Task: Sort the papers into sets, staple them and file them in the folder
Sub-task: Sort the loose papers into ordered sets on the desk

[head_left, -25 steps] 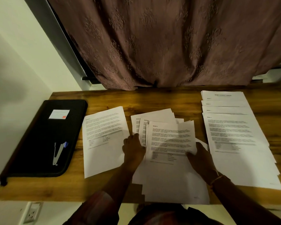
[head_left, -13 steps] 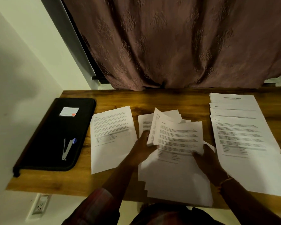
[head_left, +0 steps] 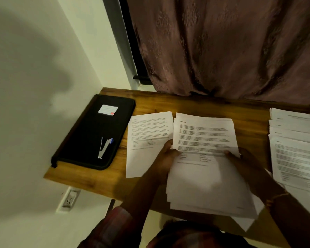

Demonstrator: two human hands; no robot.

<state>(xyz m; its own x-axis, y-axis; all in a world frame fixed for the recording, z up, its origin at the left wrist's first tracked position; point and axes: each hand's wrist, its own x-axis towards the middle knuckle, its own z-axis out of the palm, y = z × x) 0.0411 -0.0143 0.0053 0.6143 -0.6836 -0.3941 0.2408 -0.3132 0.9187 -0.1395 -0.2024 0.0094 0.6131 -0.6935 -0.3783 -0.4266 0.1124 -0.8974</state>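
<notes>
Wooden desk (head_left: 204,104) under a mauve curtain (head_left: 222,42) carries a black folder (head_left: 89,136) at its left end, with a stapler (head_left: 105,147) lying on the folder's cover. Right of the folder lies a single sheet (head_left: 147,133), and further right a stack (head_left: 204,176) is gripped at its side edges by the left hand (head_left: 166,158) and right hand (head_left: 245,161), each thumb pressed on top, the fingers hidden beneath. Farthest from the folder, more papers (head_left: 297,149) lie fanned on the desk.
</notes>
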